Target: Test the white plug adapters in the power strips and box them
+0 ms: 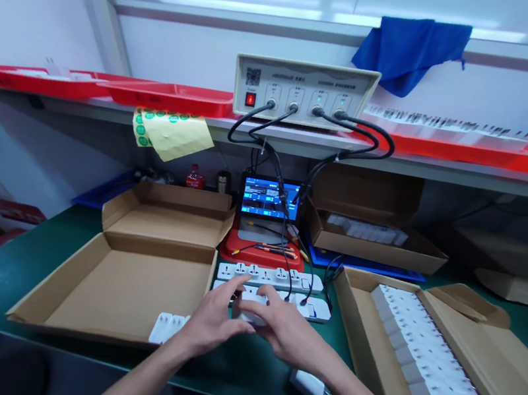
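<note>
Between both hands is a white plug-in charger (pixel 252 308), held just in front of two white power strips. The fingers of my left hand (pixel 215 316) curl against its left side. My right hand (pixel 284 326) grips it from the right, thumb and fingers bent around it. Fingers cover much of the charger and the sockets behind it. The near power strip (pixel 322 311) and the far power strip (pixel 227 272) lie side by side, with black cables plugged into the near one. Another white charger (pixel 309 386) lies on the green table, its prongs pointing right, beneath my right forearm.
Left stands an open cardboard box (pixel 104 286) with several white chargers (pixel 167 327) at its near corner. Rows of chargers (pixel 437 372) fill the right box. A tester (pixel 305 90) on the shelf has hanging black cables. Behind the strips are a small screen (pixel 268 198) and red tray (pixel 231 246).
</note>
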Demonstrator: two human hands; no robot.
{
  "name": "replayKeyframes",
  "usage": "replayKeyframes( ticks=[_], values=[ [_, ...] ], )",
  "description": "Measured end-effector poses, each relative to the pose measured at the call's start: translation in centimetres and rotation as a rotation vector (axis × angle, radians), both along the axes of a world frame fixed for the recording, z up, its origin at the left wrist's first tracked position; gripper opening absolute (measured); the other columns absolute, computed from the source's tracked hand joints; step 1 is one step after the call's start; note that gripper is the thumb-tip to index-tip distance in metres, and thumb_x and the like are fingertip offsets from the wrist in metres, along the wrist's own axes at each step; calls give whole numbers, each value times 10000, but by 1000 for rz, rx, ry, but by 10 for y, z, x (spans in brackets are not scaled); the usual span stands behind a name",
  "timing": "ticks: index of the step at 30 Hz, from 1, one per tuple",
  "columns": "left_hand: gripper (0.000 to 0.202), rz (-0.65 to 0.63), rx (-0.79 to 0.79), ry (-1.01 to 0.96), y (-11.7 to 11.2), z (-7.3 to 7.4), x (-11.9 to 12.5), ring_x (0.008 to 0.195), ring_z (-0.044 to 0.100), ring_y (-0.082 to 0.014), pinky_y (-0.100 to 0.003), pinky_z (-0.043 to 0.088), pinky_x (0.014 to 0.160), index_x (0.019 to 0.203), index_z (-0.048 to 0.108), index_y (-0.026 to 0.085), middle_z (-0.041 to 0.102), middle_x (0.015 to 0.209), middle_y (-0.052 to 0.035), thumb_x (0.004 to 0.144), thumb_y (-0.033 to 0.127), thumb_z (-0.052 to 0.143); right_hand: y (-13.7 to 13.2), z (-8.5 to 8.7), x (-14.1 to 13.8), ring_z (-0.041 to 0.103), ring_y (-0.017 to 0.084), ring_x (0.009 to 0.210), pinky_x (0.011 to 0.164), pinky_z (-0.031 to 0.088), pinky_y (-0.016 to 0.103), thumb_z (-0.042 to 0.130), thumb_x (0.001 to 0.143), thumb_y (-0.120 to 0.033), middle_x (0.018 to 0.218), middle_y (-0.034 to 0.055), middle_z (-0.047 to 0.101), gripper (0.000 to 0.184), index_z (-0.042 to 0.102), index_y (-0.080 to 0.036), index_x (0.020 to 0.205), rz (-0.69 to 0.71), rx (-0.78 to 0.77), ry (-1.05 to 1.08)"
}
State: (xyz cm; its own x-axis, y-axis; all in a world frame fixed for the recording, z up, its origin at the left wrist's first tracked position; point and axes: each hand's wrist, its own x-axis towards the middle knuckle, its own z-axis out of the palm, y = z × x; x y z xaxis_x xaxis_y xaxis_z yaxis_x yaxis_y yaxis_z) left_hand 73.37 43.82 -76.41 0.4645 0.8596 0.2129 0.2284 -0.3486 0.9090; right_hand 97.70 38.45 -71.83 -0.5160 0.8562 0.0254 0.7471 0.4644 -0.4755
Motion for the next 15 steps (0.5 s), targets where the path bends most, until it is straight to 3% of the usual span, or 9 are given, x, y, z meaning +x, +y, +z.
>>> replayKeyframes(
  ticks=[3, 5, 7, 9, 11, 13, 15],
  values=[
    [758, 52, -273, -266, -24, -1, 5, 1315, 699, -320, -498, 577, 1176, 1517, 672, 297, 736, 1434, -116, 850, 560, 919, -9, -8, 0, 710, 244, 1202, 1011, 606, 343, 603, 1066, -180, 1441, 92, 602, 517, 643, -401, 1532, 11, 27, 231],
    [689, -10, -524, -427, -38, 2, 4, 1211, 740, -304, -471, 646, 1025, 1488, 682, 291, 748, 1398, -130, 938, 688, 801, -15, -15, -4, 673, 269, 1348, 1114, 603, 394, 584, 1072, -174, 1512, 118, 596, 522, 629, -379, 1550, 7, 80, 341],
    [688, -56, -675, -511, -45, 6, -2, 1068, 760, -269, -415, 663, 892, 1457, 694, 283, 773, 1301, -118, 934, 719, 796, -21, -20, -6, 648, 296, 1433, 1187, 586, 457, 579, 1082, -198, 1591, 132, 585, 547, 609, -387, 1594, 0, 135, 354],
    [674, 4, -622, -488, -45, 12, -20, 981, 745, -225, -351, 640, 849, 1419, 718, 261, 784, 1209, -94, 900, 670, 852, -28, -23, 1, 630, 331, 1492, 1209, 589, 506, 592, 1093, -262, 1676, 127, 561, 605, 551, -415, 1677, -25, 162, 289],
    [618, 131, -429, -336, -37, 17, -50, 960, 734, -207, -318, 618, 848, 1394, 737, 232, 791, 1175, -85, 918, 613, 837, -36, -31, 23, 619, 367, 1524, 1198, 608, 538, 603, 1103, -361, 1738, 112, 542, 653, 487, -439, 1741, -74, 159, 177],
    [521, 295, -187, -60, -27, 21, -87, 995, 738, -224, -336, 616, 883, 1374, 745, 224, 798, 1188, -87, 968, 549, 767, -45, -51, 59, 641, 404, 1504, 1164, 630, 576, 606, 1099, -470, 1737, 107, 568, 650, 500, -450, 1740, -137, 161, 53],
    [412, 478, 15, 293, -20, 23, -123, 1056, 740, -258, -390, 613, 964, 1323, 757, 230, 793, 1203, -96, 999, 475, 692, -56, -83, 97, 701, 452, 1414, 1076, 662, 627, 647, 1054, -551, 1666, 131, 646, 636, 589, -443, 1678, -205, 190, -47]
  ],
)
